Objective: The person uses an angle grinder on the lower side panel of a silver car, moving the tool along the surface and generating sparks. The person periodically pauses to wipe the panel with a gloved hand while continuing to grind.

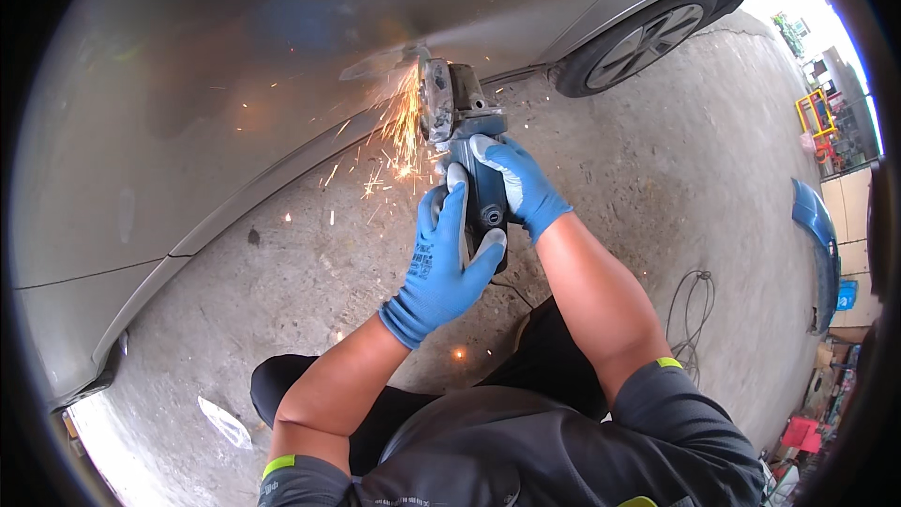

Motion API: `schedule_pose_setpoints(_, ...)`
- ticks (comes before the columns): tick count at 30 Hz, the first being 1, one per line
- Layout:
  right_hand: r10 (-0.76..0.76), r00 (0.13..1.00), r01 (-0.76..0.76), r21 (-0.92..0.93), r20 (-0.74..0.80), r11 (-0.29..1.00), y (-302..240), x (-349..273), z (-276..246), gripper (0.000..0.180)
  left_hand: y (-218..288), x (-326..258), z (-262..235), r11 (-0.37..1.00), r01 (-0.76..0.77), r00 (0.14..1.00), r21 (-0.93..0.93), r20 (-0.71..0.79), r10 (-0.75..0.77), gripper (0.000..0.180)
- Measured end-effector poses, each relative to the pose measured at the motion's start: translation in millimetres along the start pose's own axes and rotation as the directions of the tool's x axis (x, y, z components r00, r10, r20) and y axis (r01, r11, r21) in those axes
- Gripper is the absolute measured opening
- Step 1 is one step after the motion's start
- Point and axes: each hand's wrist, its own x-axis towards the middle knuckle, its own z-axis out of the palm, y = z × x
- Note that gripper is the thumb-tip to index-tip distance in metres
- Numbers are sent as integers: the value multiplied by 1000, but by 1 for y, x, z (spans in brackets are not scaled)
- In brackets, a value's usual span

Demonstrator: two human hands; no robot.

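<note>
An angle grinder (pixel 486 183) with a dark blue body is held between my two gloved hands, its guarded head (pixel 449 99) against the lower side of a grey-brown car (pixel 263 66). Orange sparks (pixel 404 136) spray down and leftward from the disc. My left hand (pixel 446 258), in a blue glove with a pale palm, wraps the rear of the body, thumb on the near end. Closer to the head, my right hand (pixel 516 178) grips the right side, thumb lying along the top. A scuffed, bare-looking patch (pixel 375 64) shows on the car beside the disc.
A car wheel (pixel 643 42) stands at the upper right. Coiled cable (pixel 692 314) lies on the concrete floor (pixel 601 160) to my right. Farther right are a blue car body panel (pixel 815 225) and a yellow frame (pixel 815 115). A clear plastic scrap (pixel 225 422) rests at the lower left.
</note>
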Motion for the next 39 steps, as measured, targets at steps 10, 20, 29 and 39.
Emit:
schedule_pose_setpoints(10, -1, 1000, 1, -8, 7, 1000, -8, -3, 9, 39, 4, 4, -2, 999, -35, 999, -10, 8, 35, 90)
schedule_pose_setpoints(20, -38, 999, 39, -23, 21, 999, -6, -1, 7, 47, 7, 5, -5, 998, -59, 998, 1, -1, 59, 92)
schedule_pose_setpoints(29, 17, 999, -18, -34, -30, 999, -8, -5, 12, 46, 5, 1, -3, 999, 6, 1000, -37, 18, -6, 88)
schedule_pose_setpoints(39, 14, 995, -26, 120, 100, 992, -17, -13, 7, 46, 7, 5, -5, 997, -75, 994, -29, 81, 77, 92)
